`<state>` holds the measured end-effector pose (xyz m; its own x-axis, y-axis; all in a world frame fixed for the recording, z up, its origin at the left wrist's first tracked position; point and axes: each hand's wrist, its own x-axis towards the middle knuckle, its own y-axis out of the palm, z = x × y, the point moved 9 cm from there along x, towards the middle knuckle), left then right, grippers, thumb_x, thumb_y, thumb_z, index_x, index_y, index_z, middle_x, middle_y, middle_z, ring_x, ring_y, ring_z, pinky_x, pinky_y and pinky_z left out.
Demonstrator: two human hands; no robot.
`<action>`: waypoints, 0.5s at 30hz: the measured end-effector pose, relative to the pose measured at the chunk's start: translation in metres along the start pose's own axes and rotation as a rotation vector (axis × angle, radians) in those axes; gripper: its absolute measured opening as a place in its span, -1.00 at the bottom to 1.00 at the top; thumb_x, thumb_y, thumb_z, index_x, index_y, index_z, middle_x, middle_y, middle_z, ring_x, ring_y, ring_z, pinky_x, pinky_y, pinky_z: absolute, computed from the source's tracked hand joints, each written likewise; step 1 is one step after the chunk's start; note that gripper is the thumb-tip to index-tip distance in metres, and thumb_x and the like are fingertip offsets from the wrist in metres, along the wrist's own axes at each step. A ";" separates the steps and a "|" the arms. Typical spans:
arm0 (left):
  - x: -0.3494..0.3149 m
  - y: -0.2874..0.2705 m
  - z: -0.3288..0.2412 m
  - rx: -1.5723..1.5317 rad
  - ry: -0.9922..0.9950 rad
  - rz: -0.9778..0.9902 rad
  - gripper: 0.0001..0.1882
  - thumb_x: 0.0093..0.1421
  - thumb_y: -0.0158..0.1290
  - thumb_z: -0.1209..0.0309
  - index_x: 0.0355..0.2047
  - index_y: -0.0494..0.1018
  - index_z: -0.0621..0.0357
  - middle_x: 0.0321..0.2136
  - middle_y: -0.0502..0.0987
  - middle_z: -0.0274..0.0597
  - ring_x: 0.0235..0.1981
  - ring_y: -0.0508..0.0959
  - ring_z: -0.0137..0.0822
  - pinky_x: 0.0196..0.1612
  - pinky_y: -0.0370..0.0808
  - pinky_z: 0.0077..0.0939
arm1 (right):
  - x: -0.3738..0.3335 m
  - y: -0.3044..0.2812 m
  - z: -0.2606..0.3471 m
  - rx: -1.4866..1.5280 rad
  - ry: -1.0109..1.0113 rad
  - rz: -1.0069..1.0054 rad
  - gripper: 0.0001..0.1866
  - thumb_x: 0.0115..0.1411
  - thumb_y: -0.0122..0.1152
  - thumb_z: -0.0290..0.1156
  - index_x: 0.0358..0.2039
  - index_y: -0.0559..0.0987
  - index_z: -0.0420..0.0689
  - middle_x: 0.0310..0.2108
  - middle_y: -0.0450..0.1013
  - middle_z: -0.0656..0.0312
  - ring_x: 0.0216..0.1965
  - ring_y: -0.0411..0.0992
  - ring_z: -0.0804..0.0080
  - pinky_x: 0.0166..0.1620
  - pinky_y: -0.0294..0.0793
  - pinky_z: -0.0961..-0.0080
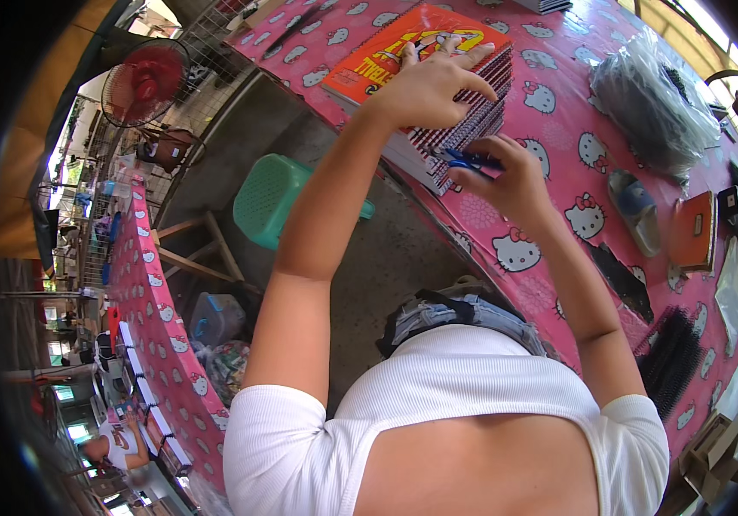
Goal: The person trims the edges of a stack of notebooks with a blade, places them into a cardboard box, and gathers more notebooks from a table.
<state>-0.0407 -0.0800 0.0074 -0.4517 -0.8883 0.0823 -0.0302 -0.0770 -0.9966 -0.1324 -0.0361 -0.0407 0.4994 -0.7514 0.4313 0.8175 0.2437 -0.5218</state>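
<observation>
Bare pink patterned bench (pixel 558 185) lies open between the orange-covered stack of spiral notebooks (pixel 437 77) and the clear bag of black spirals (pixel 652 103), which flank it.

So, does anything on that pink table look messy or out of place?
Nothing looks spilled or broken. The notebook stack under the left hand is slightly fanned rather than squared, and black binding coils lie loose on the pink table near its edge.

The person wears a white ribbed knit top (pixel 437 404) with short sleeves that end high on the upper arms and a low, wide-cut back. Below it, nearer the grips, shows the waist of faded blue denim shorts (pixel 463 314) with a dark band. Both forearms are bare, with no watch or bracelet showing.
</observation>
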 end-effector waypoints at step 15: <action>-0.003 -0.005 -0.009 -0.018 0.026 -0.001 -0.59 -0.07 0.12 0.39 -0.17 0.47 -0.38 0.28 -0.09 -0.39 0.29 -0.17 0.05 0.14 -0.26 0.40 | -0.009 0.009 -0.012 0.213 0.084 0.010 -0.57 -0.09 0.34 -0.11 -0.33 0.52 -0.18 -0.51 0.43 0.18 -0.44 0.44 0.35 -0.35 0.42 0.42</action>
<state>-0.0470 -0.0725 0.0122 -0.4751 -0.8760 0.0837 -0.0470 -0.0697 -0.9965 -0.1327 -0.0343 -0.0583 0.4896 -0.7946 0.3589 0.8591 0.3691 -0.3546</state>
